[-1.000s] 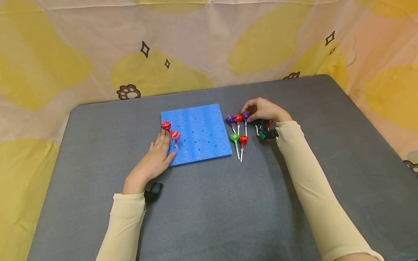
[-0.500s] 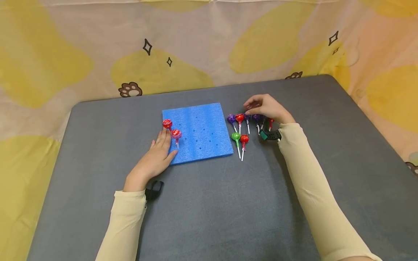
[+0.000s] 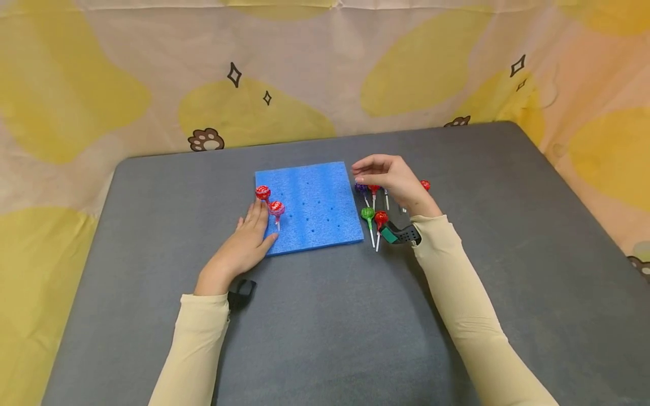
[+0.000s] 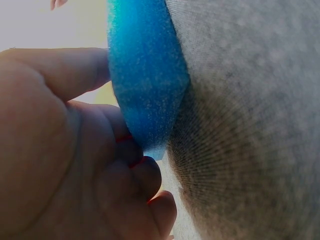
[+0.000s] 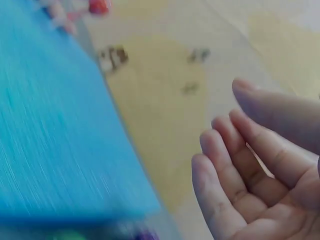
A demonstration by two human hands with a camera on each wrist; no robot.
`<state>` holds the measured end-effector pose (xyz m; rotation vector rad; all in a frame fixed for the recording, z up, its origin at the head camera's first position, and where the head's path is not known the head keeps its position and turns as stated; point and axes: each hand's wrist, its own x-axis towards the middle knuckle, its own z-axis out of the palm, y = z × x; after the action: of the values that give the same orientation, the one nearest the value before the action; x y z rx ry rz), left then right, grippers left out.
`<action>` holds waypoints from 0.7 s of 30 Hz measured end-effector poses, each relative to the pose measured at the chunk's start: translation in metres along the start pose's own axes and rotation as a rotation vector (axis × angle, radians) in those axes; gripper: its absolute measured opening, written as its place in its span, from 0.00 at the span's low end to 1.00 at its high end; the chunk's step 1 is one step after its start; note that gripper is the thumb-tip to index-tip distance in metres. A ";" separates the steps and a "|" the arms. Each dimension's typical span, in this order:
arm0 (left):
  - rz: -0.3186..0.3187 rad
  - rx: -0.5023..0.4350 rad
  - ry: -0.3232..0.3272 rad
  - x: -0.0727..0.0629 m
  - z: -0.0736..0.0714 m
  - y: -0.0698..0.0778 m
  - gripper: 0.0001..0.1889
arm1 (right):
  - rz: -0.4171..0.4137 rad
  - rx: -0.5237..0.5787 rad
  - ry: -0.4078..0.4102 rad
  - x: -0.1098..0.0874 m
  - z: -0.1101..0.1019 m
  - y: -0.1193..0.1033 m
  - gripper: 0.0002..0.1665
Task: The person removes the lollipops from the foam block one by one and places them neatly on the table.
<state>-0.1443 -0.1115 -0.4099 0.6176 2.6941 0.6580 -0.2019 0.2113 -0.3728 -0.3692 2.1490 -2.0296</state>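
A blue foam board [image 3: 320, 225] with small holes lies on the table. Two lollipops, a red one [image 3: 262, 192] and a pinkish-red one [image 3: 276, 208], stand upright near its left edge. My left hand [image 3: 244, 242] rests along that edge with straight fingers, its thumb at the front corner; the left wrist view shows the fingers touching the foam [image 4: 150, 75]. My right hand [image 3: 393, 179] is over the loose lollipops beside the board's right edge. In the right wrist view its fingers are relaxed, apart from the thumb, and hold nothing.
Loose lollipops lie right of the board: a purple one [image 3: 361, 187], a green one [image 3: 368, 214], a red one [image 3: 381, 217] and another red one [image 3: 425, 184]. Some are partly hidden by the right hand. A patterned cloth [image 3: 304, 67] hangs behind the grey table [image 3: 315, 327].
My right hand has lifted off the purple lollipop near it and shifted left toward the board, covering some of the loose lollipops. The left hand and the board stay in place.
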 end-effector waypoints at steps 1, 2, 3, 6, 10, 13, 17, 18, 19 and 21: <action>0.003 0.000 0.003 0.000 -0.001 0.000 0.37 | -0.003 0.020 -0.013 0.000 0.007 -0.001 0.13; 0.005 0.000 0.006 -0.001 -0.002 0.000 0.37 | -0.004 0.034 -0.022 0.001 0.015 -0.001 0.14; 0.007 0.002 0.007 -0.001 -0.002 -0.001 0.37 | -0.002 0.052 -0.031 0.001 0.023 -0.001 0.15; 0.014 0.005 0.009 0.000 -0.005 -0.001 0.37 | 0.013 0.092 -0.043 0.004 0.046 0.002 0.16; 0.008 0.006 0.008 0.001 -0.006 -0.001 0.37 | 0.046 0.132 -0.052 0.008 0.078 0.009 0.16; -0.002 0.007 0.009 0.000 -0.005 -0.002 0.37 | 0.070 0.157 -0.046 0.008 0.098 0.015 0.16; -0.007 0.005 0.012 0.000 -0.002 -0.001 0.37 | 0.059 0.198 -0.006 0.004 0.119 0.021 0.17; -0.006 0.004 0.013 0.000 -0.001 -0.001 0.37 | 0.041 0.211 0.008 0.003 0.123 0.023 0.17; -0.005 0.003 0.015 -0.001 -0.001 -0.001 0.37 | 0.021 0.230 0.018 0.003 0.127 0.025 0.18; -0.005 0.002 0.017 -0.002 -0.001 -0.001 0.37 | -0.018 0.263 0.036 0.002 0.136 0.030 0.19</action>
<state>-0.1435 -0.1137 -0.4096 0.6086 2.7114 0.6620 -0.1671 0.0822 -0.4110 -0.3176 1.8684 -2.3075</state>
